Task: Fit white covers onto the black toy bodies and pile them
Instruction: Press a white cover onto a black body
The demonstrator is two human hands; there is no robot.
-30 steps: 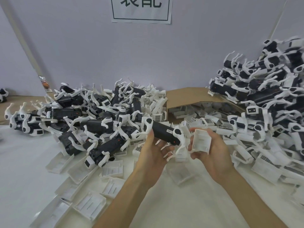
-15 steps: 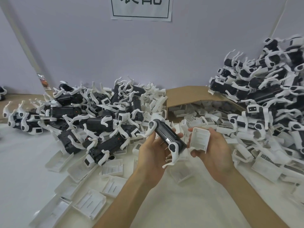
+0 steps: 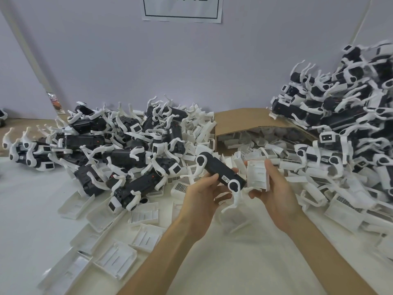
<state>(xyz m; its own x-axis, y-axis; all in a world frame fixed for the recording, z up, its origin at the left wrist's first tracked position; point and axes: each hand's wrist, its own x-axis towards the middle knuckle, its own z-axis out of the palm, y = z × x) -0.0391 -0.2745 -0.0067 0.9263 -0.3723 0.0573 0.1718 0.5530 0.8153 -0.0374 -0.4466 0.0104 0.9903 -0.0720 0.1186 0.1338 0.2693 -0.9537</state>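
Near centre, the left hand grips 1 black oblong toy body with white legs; the right hand holds 1 white ribbed plastic cover just beside it. Toys in 2 tangled heaps are past counting: left heap, and right heap, cut off by the frame.

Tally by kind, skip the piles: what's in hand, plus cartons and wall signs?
black plastic toy body with white legs, in left hand: 1
white ribbed plastic cover, in right hand: 1
brown cardboard carton: 1
white paper wall sign: 1
Total: 4
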